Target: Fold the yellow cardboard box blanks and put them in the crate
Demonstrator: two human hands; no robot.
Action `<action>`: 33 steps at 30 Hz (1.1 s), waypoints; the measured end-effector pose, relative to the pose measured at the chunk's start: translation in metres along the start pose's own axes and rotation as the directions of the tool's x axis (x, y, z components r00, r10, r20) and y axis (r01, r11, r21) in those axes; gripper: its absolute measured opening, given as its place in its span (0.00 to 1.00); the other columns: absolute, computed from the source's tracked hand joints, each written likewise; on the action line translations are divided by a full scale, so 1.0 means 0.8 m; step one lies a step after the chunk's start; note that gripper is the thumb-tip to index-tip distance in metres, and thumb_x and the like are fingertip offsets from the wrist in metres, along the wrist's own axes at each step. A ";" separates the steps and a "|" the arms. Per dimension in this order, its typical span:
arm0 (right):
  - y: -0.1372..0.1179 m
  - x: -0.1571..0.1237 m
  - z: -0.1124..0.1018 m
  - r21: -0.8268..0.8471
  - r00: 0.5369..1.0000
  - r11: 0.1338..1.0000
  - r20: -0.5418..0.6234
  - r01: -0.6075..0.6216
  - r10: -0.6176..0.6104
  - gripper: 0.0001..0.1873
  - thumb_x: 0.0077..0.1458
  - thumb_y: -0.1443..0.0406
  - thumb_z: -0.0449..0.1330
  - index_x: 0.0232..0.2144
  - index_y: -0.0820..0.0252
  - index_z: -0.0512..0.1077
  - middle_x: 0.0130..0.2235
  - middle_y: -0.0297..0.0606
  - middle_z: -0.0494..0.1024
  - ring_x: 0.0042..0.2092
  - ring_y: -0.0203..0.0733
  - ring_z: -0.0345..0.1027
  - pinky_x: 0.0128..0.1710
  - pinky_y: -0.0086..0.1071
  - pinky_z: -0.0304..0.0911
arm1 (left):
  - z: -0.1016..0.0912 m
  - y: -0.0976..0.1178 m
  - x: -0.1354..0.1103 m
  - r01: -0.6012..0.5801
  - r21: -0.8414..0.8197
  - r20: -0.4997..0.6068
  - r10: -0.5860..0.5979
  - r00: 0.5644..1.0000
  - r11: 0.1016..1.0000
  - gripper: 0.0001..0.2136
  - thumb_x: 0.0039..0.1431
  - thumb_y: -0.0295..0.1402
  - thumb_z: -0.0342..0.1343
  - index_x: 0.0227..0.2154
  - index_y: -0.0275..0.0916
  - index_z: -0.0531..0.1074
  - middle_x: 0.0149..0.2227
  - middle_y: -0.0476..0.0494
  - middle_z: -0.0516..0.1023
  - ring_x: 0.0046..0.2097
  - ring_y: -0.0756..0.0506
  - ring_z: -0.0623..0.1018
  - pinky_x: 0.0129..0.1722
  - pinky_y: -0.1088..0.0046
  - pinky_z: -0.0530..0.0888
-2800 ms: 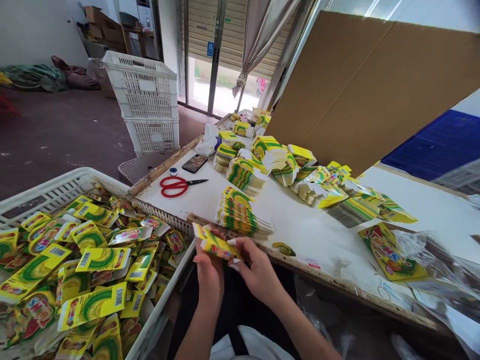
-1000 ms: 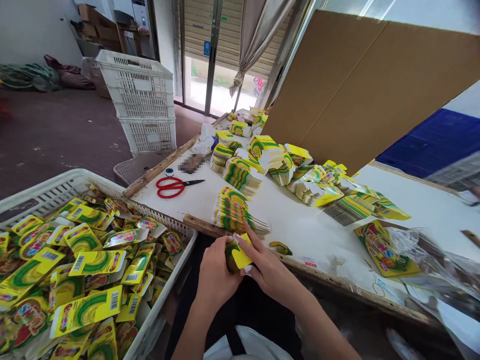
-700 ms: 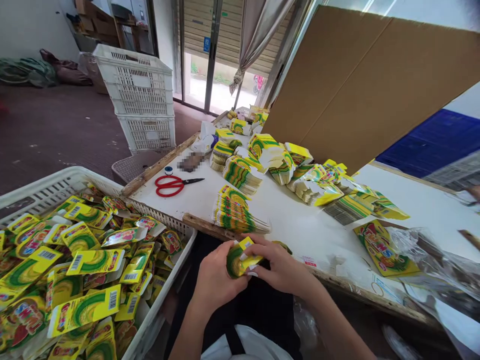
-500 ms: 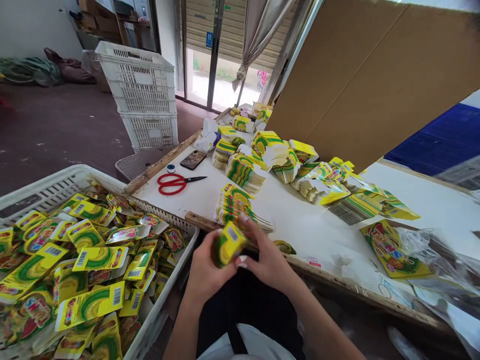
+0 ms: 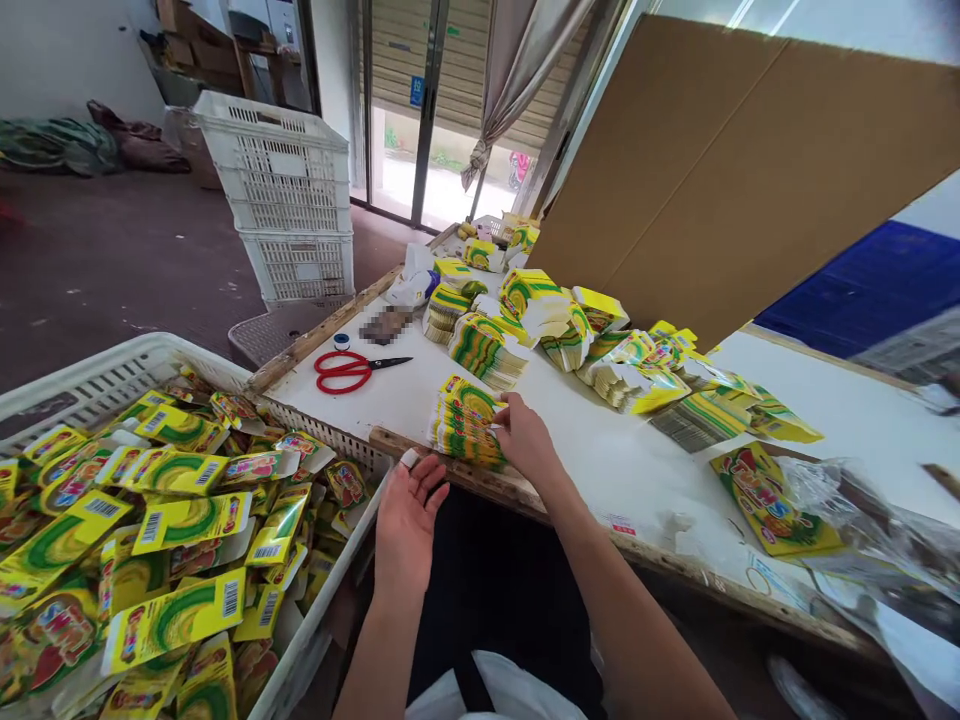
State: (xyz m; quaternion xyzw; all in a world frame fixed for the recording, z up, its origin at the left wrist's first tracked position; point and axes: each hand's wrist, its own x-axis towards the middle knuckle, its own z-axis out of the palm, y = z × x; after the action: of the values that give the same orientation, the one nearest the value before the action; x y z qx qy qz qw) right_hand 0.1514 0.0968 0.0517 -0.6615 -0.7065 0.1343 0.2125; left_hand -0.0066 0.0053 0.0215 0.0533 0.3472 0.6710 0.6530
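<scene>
Far left, up near the top corner, there's a pile of sacks (image 5: 60, 145) on the floor. Below that, a big white basket (image 5: 326, 585) takes up the whole lower left, loaded with little yellow and green boxes (image 5: 180, 608) lying every which way, some with barcodes facing up. Upper left has a couple of white crates (image 5: 292, 190) stacked up, with a stool (image 5: 259, 335) just below them, right by the table edge.

On the table (image 5: 592, 470), left of centre: red-handled scissors (image 5: 367, 366) with the blades pointing right, a tiny spool (image 5: 342, 342) just above the handles, and a dark thing (image 5: 386, 325) that's pixelated out.

Left hand (image 5: 405, 520) is just below centre, beside the basket's right corner, palm up and open with the fingers a bit curled. Right next to it, dead centre, is a fanned stack of flat boxes (image 5: 465, 415) at the table's near edge. The right hand (image 5: 525, 440) is on the right end of that stack, fingers bent in; can't tell whether it's pinched one.

More bundles (image 5: 487, 350) run behind it and off to the right. Big cardboard sheet (image 5: 712, 150) fills the upper right, and lower right there's a larger printed box (image 5: 772, 500) with crinkly clear plastic (image 5: 825, 490) against it.
</scene>
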 end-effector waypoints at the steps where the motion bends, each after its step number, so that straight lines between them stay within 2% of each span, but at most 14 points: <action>1: 0.001 -0.001 0.000 0.002 1.000 1.000 0.007 -0.001 0.001 0.23 0.48 0.76 0.55 0.48 0.61 0.64 0.37 0.40 0.78 0.42 0.46 0.70 0.43 0.37 0.62 | -0.001 -0.003 0.000 0.008 0.021 0.012 -0.008 1.000 1.000 0.19 0.49 0.45 0.61 0.40 0.39 0.71 0.40 0.42 0.78 0.41 0.46 0.78 0.39 0.71 0.74; 6: 0.003 0.001 -0.003 0.013 1.000 1.000 0.008 -0.018 0.018 0.24 0.48 0.77 0.54 0.49 0.60 0.62 0.43 0.43 0.75 0.42 0.45 0.70 0.42 0.36 0.63 | -0.001 -0.007 0.000 0.000 0.038 0.032 -0.001 0.999 0.999 0.21 0.43 0.44 0.66 0.38 0.38 0.71 0.34 0.47 0.78 0.34 0.50 0.77 0.33 0.76 0.72; 12: 0.000 0.017 -0.008 0.059 0.999 0.998 0.045 -0.014 0.011 0.22 0.42 0.77 0.59 0.41 0.59 0.64 0.34 0.39 0.75 0.39 0.47 0.69 0.39 0.36 0.61 | 0.002 -0.010 -0.002 0.001 0.062 0.029 -0.003 1.000 0.998 0.20 0.43 0.41 0.67 0.38 0.37 0.71 0.32 0.47 0.78 0.31 0.51 0.77 0.31 0.77 0.72; 17: 0.002 0.008 -0.008 0.222 1.000 0.975 -0.006 0.014 -0.013 0.26 0.42 0.75 0.55 0.47 0.60 0.58 0.38 0.39 0.71 0.38 0.44 0.68 0.38 0.38 0.63 | 0.000 -0.016 0.002 0.005 0.065 0.024 -0.006 1.000 0.998 0.20 0.42 0.42 0.67 0.36 0.37 0.71 0.31 0.48 0.77 0.30 0.52 0.76 0.30 0.78 0.71; 19: 0.001 -0.006 -0.011 0.310 1.000 0.950 -0.012 0.023 -0.021 0.27 0.44 0.73 0.54 0.49 0.59 0.54 0.38 0.38 0.70 0.36 0.42 0.67 0.36 0.37 0.65 | 0.000 -0.020 0.003 -0.012 0.063 0.018 0.011 1.000 0.998 0.21 0.44 0.44 0.66 0.38 0.37 0.72 0.34 0.46 0.77 0.33 0.50 0.76 0.32 0.76 0.72; 21: -0.006 -0.027 -0.015 0.387 0.999 0.921 0.012 0.040 -0.049 0.27 0.44 0.72 0.55 0.48 0.57 0.54 0.37 0.36 0.70 0.35 0.39 0.67 0.34 0.34 0.66 | 0.002 -0.023 0.001 -0.069 0.050 0.047 0.067 0.997 0.996 0.22 0.46 0.46 0.64 0.41 0.39 0.71 0.40 0.43 0.77 0.41 0.47 0.77 0.39 0.71 0.74; 24: -0.026 -0.071 -0.014 0.574 0.971 0.817 0.161 0.054 -0.177 0.27 0.42 0.73 0.55 0.46 0.55 0.56 0.35 0.32 0.71 0.33 0.37 0.67 0.33 0.32 0.65 | 0.005 -0.025 -0.009 -0.197 -0.001 0.119 0.196 0.973 0.980 0.24 0.45 0.49 0.64 0.43 0.42 0.71 0.45 0.43 0.76 0.50 0.43 0.74 0.48 0.66 0.72; 26: -0.044 -0.103 -0.008 0.717 0.920 0.697 0.297 -0.036 -0.257 0.28 0.41 0.74 0.55 0.46 0.54 0.57 0.34 0.30 0.70 0.32 0.35 0.65 0.33 0.30 0.63 | 0.007 -0.022 -0.017 -0.229 -0.041 0.119 0.232 0.965 0.973 0.23 0.44 0.52 0.63 0.39 0.43 0.72 0.41 0.45 0.76 0.47 0.43 0.75 0.47 0.67 0.73; 27: -0.052 -0.117 -0.004 0.763 0.899 0.641 0.338 -0.089 -0.278 0.27 0.42 0.74 0.55 0.47 0.55 0.58 0.33 0.29 0.69 0.32 0.35 0.65 0.33 0.30 0.62 | 0.008 -0.019 -0.021 -0.234 -0.060 0.107 0.239 0.965 0.970 0.22 0.45 0.54 0.62 0.36 0.42 0.72 0.37 0.46 0.75 0.43 0.44 0.75 0.44 0.68 0.74; 29: -0.065 -0.138 0.002 0.798 0.883 0.581 0.379 -0.160 -0.278 0.26 0.43 0.73 0.57 0.46 0.55 0.59 0.33 0.29 0.68 0.33 0.35 0.64 0.33 0.29 0.61 | 0.010 -0.014 -0.025 -0.263 -0.098 0.070 0.270 0.960 0.960 0.22 0.46 0.56 0.60 0.30 0.41 0.71 0.29 0.49 0.72 0.34 0.47 0.74 0.38 0.71 0.74; 31: -0.072 -0.147 0.005 0.781 0.877 0.597 0.404 -0.184 -0.259 0.24 0.42 0.73 0.60 0.44 0.56 0.62 0.33 0.29 0.67 0.33 0.35 0.62 0.32 0.28 0.59 | 0.013 -0.011 -0.025 -0.302 -0.109 0.025 0.306 0.952 0.947 0.25 0.44 0.60 0.59 0.25 0.40 0.68 0.24 0.51 0.66 0.27 0.51 0.69 0.31 0.75 0.73; 33: -0.073 -0.145 0.006 0.732 0.881 0.662 0.409 -0.161 -0.239 0.23 0.40 0.75 0.60 0.41 0.56 0.65 0.32 0.28 0.67 0.32 0.35 0.60 0.30 0.27 0.57 | 0.015 -0.010 -0.022 -0.298 -0.065 -0.018 0.297 0.955 0.952 0.29 0.38 0.64 0.58 0.23 0.40 0.66 0.22 0.52 0.63 0.24 0.52 0.66 0.28 0.76 0.71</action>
State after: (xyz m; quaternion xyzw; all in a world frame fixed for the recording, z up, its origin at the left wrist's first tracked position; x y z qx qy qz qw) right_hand 0.1020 -0.0231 0.0610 -0.4458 -0.6321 0.5640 0.2892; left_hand 0.0089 -0.0071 0.0329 0.0803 0.3150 0.7732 0.5445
